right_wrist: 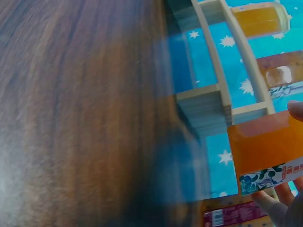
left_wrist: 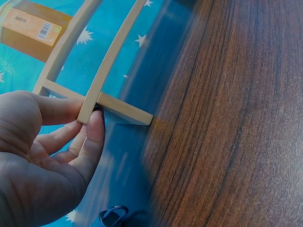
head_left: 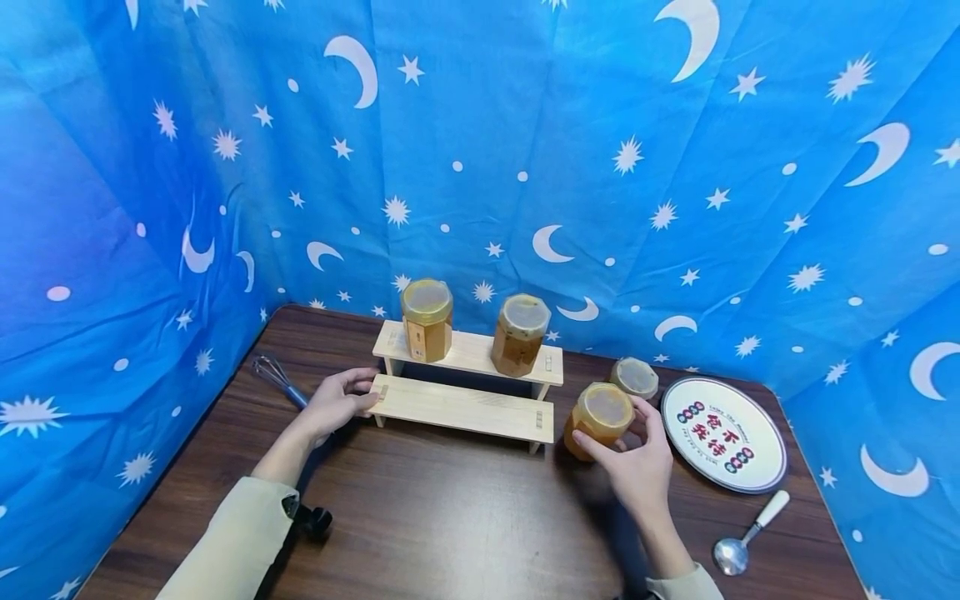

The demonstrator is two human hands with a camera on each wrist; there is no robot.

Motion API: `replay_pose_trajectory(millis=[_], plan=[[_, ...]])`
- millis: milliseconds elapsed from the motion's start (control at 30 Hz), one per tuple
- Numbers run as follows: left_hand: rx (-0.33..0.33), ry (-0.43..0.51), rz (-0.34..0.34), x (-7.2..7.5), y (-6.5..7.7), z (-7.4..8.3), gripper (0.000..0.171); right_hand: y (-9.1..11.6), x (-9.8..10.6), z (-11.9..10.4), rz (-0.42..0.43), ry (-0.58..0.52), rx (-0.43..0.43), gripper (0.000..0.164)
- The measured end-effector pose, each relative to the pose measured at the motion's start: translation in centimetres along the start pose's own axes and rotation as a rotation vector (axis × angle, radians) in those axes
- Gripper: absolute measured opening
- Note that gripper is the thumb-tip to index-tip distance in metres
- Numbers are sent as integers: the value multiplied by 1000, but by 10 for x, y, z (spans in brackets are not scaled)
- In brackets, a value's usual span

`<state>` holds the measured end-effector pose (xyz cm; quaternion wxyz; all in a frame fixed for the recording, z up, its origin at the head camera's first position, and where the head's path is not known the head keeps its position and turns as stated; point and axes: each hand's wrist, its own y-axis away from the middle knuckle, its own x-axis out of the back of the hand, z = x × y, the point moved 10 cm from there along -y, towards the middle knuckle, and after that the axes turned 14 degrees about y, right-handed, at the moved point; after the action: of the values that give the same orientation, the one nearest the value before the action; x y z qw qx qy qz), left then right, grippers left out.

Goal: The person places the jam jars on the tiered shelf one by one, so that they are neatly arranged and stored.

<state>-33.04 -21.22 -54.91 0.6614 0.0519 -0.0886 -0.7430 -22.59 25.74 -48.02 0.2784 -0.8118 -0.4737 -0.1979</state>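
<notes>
My left hand pinches the left end of the lower board of a two-step wooden rack; the left wrist view shows thumb and fingers on the board's end. A capped amber jar is in the grip of my right hand, just right of the rack. From the right wrist, this jar's labelled side shows, its base raised above the table. Two similar jars, one on the left and one on the right, stand on the upper board.
Another capped jar stands behind the held one, partly hidden. To its right lies a round plate with printed characters, and a white-handled spoon is nearer the front. A whisk lies left of the rack. Blue cloth surrounds the table.
</notes>
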Motion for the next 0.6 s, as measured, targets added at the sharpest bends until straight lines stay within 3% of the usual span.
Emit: replay_pose_trajectory(millis=[267, 600], plan=[[-1, 8, 2, -1, 2, 1, 51, 5, -5, -23, -79, -54, 68, 87], [-1, 6, 1, -1, 1, 1, 51, 13, -26, -50, -130, -78, 182, 85]])
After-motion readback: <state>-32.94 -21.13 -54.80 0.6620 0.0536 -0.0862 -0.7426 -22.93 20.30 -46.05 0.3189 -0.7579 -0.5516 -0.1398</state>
